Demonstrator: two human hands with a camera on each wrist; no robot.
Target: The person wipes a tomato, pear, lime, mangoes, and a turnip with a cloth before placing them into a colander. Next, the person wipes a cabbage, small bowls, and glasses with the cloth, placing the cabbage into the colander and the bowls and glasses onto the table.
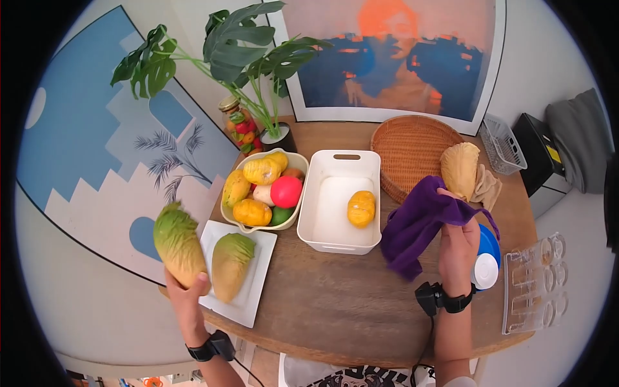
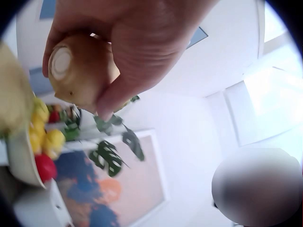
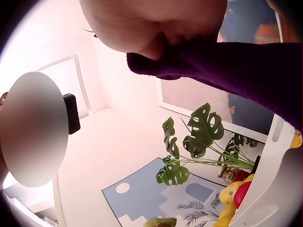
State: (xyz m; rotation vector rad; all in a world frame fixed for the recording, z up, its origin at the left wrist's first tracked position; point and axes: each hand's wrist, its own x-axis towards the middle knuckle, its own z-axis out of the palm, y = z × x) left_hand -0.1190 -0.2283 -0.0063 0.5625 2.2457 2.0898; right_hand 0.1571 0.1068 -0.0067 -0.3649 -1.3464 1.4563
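Note:
My left hand grips a green-topped cabbage by its pale base, held up at the left of the white plate. In the left wrist view the fingers and thumb wrap round the cut stem end of the cabbage. A second cabbage lies on the plate. At the right, my right hand pinches a purple cloth that hangs above the table. The right wrist view shows the cloth stretching sideways from the hand.
A bowl of produce and a white bin with a yellow item stand mid-table. Behind are a potted plant, glass jar and wicker tray. Rightward are a white-lidded container and glasses in a rack.

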